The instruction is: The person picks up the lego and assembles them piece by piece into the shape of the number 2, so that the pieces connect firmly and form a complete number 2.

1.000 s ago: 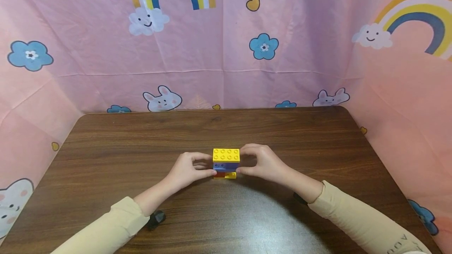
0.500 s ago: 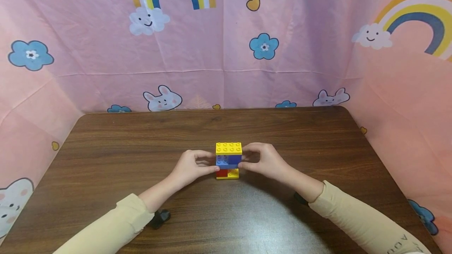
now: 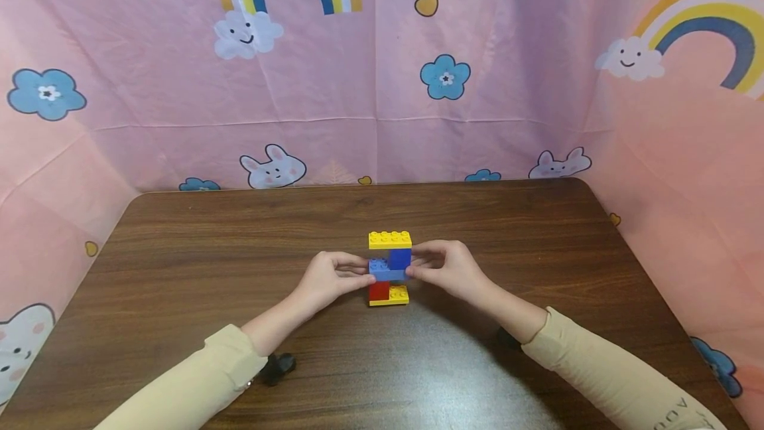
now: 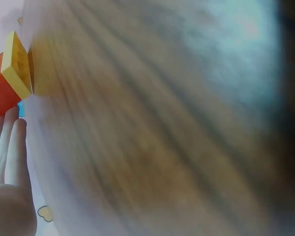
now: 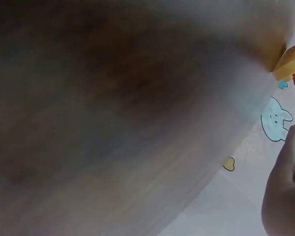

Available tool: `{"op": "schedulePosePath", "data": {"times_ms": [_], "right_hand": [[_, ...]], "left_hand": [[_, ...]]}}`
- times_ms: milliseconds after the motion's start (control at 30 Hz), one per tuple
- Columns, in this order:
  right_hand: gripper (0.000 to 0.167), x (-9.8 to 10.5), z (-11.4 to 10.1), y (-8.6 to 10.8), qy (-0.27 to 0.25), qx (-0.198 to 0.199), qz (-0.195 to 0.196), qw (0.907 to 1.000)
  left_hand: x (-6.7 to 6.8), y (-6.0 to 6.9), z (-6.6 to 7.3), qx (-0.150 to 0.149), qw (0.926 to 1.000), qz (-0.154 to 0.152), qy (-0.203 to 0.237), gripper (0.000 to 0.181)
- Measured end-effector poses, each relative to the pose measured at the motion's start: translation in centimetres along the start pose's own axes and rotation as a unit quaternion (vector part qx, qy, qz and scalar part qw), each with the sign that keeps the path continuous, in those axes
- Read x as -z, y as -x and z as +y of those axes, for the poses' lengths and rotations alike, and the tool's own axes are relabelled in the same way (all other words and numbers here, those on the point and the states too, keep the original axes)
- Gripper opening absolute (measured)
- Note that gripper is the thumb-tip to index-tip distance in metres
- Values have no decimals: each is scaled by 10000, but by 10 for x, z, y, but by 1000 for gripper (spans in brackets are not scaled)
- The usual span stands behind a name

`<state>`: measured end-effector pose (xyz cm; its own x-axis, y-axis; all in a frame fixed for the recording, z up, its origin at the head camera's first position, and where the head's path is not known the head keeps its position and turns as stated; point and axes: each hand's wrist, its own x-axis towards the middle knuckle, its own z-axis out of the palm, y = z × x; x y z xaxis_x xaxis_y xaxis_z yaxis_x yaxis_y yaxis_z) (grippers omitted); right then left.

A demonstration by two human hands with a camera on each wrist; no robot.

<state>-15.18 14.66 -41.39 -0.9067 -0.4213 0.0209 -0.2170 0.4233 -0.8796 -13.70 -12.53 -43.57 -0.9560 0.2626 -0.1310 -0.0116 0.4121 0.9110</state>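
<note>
A stack of toy building bricks [image 3: 379, 291] is in the middle of the head view. It has a yellow base plate [image 3: 398, 295], a red brick at left, a light blue layer, a dark blue brick [image 3: 400, 259] at right and a yellow studded top [image 3: 390, 239]. My left hand [image 3: 325, 282] pinches the light blue layer from the left, thumb in front. From the right, my right hand [image 3: 450, 271] pinches the same layer. In the left wrist view, the yellow base [image 4: 15, 66] is very close to the tabletop; I cannot tell if it touches.
The brown wooden table [image 3: 239, 237] has a pink patterned curtain [image 3: 334, 85] behind and at its sides. A small black object [image 3: 278, 368] shows by the left cuff, and another dark object [image 3: 507, 337] is partly hidden under the right forearm.
The brick stack has tilted, its top going backward, so more of its front and open gaps show. It has shifted slightly right, and the left hand has moved right with it.
</note>
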Motion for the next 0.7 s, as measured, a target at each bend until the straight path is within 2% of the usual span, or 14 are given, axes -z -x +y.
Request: {"op": "schedulePosePath", "data": {"times_ms": [300,700], "right_hand": [[41,3,2,-4,-379,-525,-35,9979],[40,2,4,-9,-476,-836,36,9954]], "left_hand": [[-4,-4,2,275,9990,134,333,34],[-6,-9,1,339,9979,260,491,31]]}}
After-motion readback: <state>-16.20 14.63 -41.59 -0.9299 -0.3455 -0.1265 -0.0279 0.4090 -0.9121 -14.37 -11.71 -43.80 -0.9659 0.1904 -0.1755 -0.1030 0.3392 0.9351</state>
